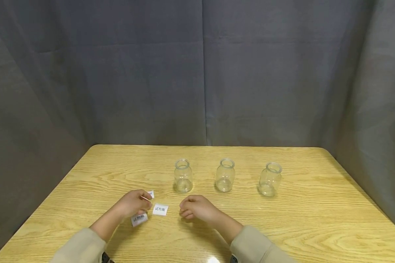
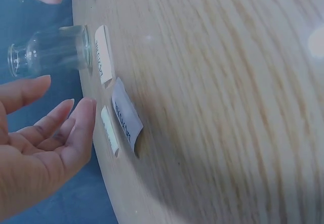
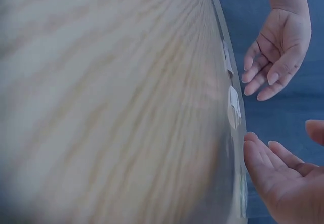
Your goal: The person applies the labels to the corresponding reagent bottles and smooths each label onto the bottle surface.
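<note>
A: Where is the middle label [image 1: 160,209] being seen?

B: On the table [image 1: 316,226], between the hands. It is being shown just to the right of the left hand [image 1: 133,201] and farther from the right hand [image 1: 199,208], so the left is being counted as nearer. Its long axis is being read as running roughly from side to side, across that gap.

A: And the other two?

B: The near label [image 1: 139,219] is being seen just below the left hand, slanting up toward the right. The far label [image 1: 151,194] is being partly hidden by the left fingers [image 2: 81,133].

A: Is anything being gripped?

B: Nothing visible. In each wrist view, the thumb is being held apart from the fingers. Whether a label is being touched cannot be told.

A: What is being revealed by one view alone?

B: From the left wrist, the near label is being shown curved, one end apparently raised. From the head, the left jar [image 1: 183,177], centre jar [image 1: 225,177] and right jar [image 1: 270,179] are all being shown upright beyond the labels; only one is being seen whole from the left wrist.
</note>
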Demonstrator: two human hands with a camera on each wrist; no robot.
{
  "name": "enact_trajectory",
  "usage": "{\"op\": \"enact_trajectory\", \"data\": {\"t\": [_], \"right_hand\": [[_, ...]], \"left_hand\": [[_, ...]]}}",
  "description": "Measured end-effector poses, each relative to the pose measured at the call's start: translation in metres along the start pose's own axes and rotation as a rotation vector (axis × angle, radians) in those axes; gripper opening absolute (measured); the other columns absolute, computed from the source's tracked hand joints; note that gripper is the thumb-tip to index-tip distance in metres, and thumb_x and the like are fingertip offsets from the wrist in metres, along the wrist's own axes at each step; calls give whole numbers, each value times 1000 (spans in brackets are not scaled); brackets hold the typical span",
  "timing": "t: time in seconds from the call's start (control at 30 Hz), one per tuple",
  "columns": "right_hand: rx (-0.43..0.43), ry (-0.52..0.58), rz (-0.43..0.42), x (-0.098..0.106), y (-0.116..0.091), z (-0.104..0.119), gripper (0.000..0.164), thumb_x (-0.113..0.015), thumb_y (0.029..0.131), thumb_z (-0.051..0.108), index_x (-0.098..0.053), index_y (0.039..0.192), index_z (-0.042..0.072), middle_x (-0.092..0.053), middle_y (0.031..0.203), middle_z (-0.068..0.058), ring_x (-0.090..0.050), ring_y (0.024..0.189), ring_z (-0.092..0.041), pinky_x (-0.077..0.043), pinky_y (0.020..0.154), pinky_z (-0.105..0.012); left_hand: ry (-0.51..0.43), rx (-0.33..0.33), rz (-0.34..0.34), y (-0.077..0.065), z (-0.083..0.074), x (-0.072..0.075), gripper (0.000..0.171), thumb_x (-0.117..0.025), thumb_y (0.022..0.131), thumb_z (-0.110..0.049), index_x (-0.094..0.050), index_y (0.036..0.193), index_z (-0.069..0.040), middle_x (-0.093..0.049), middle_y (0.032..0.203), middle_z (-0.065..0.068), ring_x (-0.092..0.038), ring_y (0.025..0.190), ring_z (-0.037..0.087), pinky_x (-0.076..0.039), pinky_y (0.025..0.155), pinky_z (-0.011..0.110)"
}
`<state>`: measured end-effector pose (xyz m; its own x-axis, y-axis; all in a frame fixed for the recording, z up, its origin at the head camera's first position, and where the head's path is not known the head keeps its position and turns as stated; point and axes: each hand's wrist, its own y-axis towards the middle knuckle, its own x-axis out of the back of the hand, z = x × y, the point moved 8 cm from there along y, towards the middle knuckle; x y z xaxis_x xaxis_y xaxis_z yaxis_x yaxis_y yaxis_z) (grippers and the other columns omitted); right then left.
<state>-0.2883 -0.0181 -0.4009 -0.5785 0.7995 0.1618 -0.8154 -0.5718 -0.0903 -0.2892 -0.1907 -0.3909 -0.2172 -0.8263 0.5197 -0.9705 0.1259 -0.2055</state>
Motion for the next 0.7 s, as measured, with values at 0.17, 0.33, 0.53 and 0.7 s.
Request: {"op": "enact_trajectory", "data": {"t": [0.17, 0.33, 0.53, 0.7], "right_hand": [[-28, 14, -43, -6, 10, -2, 27, -47, 83, 11, -52, 97, -11, -56, 90, -15, -56, 82, -27, -47, 75, -34], [-62, 49, -70, -12, 19, -5, 27, -47, 84, 11, -52, 98, -12, -55, 93, -17, -56, 85, -30, -47, 75, -35], [-91, 60, -80, -20, 27, -8, 24, -49, 82, 9, -54, 96, -10, -56, 91, -14, -57, 83, -28, -48, 74, -34], [-101, 82, -108, -25, 32, -9, 23, -50, 80, 8, -55, 93, -10, -56, 86, -13, -58, 79, -26, -49, 70, -32]], "left_hand": [[3, 26, 5, 1, 3, -1, 30, -56, 80, -4, -49, 105, 11, -53, 89, 13, -54, 75, 23, -48, 67, 34], [11, 41, 26, 5, 5, -5, 29, -56, 79, -4, -50, 104, 11, -53, 87, 13, -54, 75, 23, -48, 65, 33], [16, 41, 30, 8, 8, -8, 28, -56, 79, -3, -50, 102, 11, -54, 85, 12, -52, 74, 21, -48, 64, 32], [9, 39, 27, 8, 7, -8, 27, -56, 79, -2, -49, 101, 12, -54, 86, 13, -54, 74, 21, -48, 64, 32]]}}
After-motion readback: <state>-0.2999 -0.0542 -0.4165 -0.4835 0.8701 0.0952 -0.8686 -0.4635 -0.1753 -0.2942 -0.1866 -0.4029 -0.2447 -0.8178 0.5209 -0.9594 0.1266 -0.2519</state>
